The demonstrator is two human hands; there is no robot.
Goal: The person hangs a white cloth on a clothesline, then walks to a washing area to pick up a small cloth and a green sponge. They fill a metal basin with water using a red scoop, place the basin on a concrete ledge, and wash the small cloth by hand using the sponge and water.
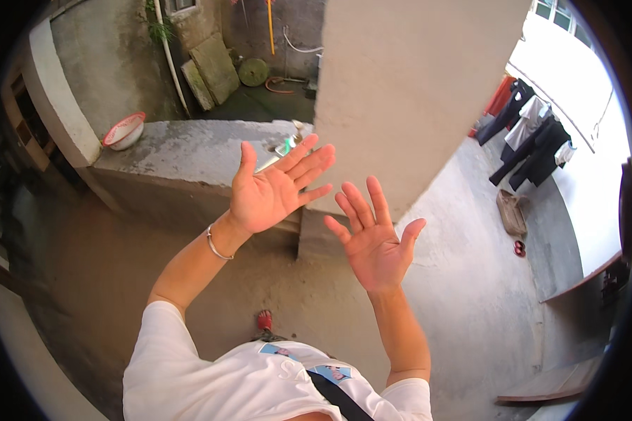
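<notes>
Hands raised palm-up before a concrete pillar and low wall.

Both hands are empty, fingers spread wide: the left hand, a silver bracelet on its wrist, hovers over the wall's end near a shiny tap; the right hand is just beside it, lower. A pink basin sits at the wall's far end.

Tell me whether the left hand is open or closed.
Open. The left hand is raised palm up toward the camera with fingers spread and nothing in it; a bracelet sits on its wrist.
</notes>
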